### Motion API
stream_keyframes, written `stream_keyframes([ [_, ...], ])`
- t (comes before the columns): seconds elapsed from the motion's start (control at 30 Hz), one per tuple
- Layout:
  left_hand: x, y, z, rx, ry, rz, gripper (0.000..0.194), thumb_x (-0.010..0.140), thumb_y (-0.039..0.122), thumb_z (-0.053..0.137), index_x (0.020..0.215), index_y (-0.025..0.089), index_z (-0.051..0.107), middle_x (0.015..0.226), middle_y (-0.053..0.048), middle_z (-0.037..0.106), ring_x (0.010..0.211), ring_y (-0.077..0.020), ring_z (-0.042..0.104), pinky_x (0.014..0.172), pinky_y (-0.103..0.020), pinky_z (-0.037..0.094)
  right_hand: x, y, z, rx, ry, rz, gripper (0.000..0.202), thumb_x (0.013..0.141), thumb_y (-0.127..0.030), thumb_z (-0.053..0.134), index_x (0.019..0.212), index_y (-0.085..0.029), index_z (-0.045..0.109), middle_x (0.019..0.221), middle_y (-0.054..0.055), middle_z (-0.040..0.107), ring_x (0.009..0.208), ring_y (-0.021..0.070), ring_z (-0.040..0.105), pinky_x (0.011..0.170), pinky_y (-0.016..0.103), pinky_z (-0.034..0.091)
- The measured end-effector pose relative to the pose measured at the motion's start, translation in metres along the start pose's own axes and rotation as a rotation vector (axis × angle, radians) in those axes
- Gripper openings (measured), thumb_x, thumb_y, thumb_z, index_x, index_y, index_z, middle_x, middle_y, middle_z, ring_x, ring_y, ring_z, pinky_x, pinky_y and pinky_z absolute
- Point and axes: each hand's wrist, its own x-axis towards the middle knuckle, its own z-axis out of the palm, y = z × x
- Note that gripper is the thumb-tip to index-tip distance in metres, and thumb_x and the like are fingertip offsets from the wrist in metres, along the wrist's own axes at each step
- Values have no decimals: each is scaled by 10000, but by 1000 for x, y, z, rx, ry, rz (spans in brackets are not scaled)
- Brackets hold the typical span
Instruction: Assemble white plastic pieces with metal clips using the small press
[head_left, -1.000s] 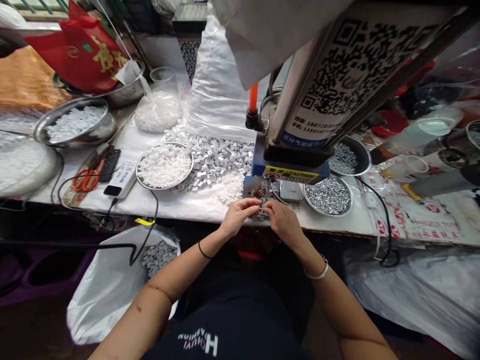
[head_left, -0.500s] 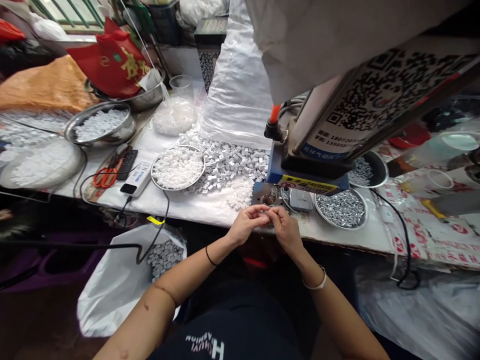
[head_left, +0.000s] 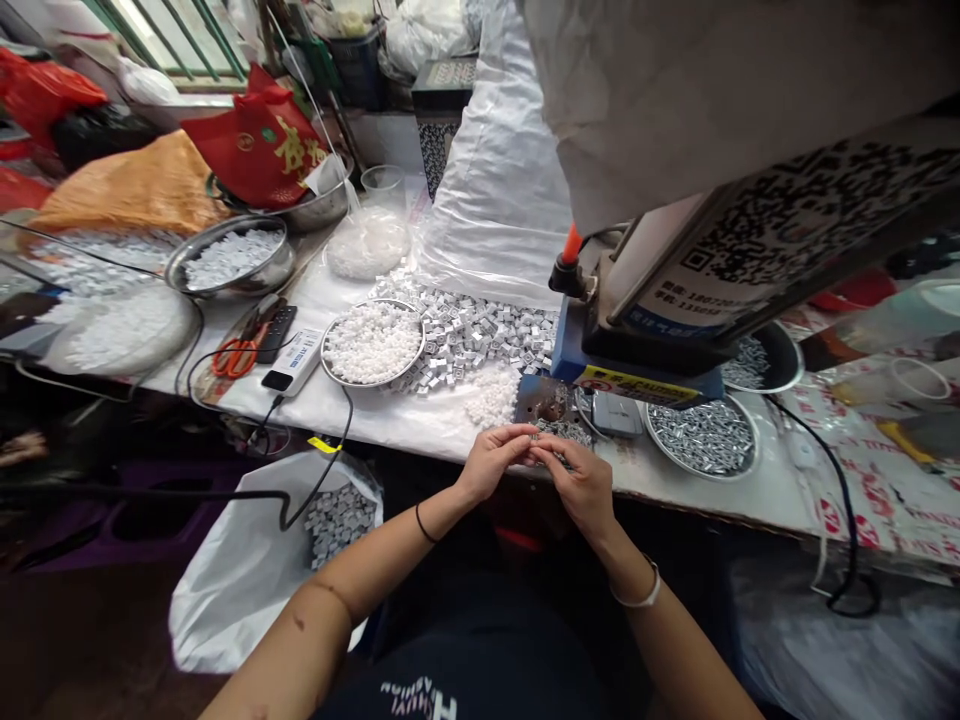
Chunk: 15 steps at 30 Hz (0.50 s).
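Note:
At the table's front edge, my left hand (head_left: 491, 465) and my right hand (head_left: 583, 487) meet with fingertips pinched together. Something small seems to be between them, but its kind is too small to tell. Just beyond the fingers lies a heap of small metal parts (head_left: 562, 430) by the base of a press (head_left: 637, 362) with a blue head. Tiny white pieces (head_left: 491, 397) are piled to the left of that base. Behind them spread many grey-and-white square pieces (head_left: 487, 335). A round dish of metal pins (head_left: 701, 437) stands right of my right hand.
A dish of white pieces (head_left: 373, 342), a white power strip (head_left: 294, 365) and orange-handled scissors (head_left: 236, 358) lie to the left. Below the table edge, a white sack (head_left: 225, 590) holds grey pieces. Black cables hang over the front. A person's hand (head_left: 22, 448) shows at the far left.
The view has swung slightly left, so the table scene sits further right and lower. My right fingers have shifted their pinch; both hands remain together at the table edge.

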Motion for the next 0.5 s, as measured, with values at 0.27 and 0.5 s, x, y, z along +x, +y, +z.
stream_keyframes([
  [0.27, 78, 31, -66, 1174, 321, 390, 169, 812, 220, 563, 895, 136, 682, 912, -115, 654, 835, -208, 594, 802, -337, 435, -19, 7, 1, 89, 121, 172, 114, 804, -326, 613, 825, -258, 703, 843, 8, 731, 783, 203, 692, 745, 323, 565],
  [0.5, 79, 32, -70, 1173, 315, 392, 120, 802, 175, 564, 832, 159, 678, 874, -79, 657, 782, -176, 593, 758, -303, 443, -32, 13, -6, 434, 117, 437, 201, 758, -333, 660, 919, -212, 648, 879, 48, 729, 842, 220, 694, 805, 356, 566],
])
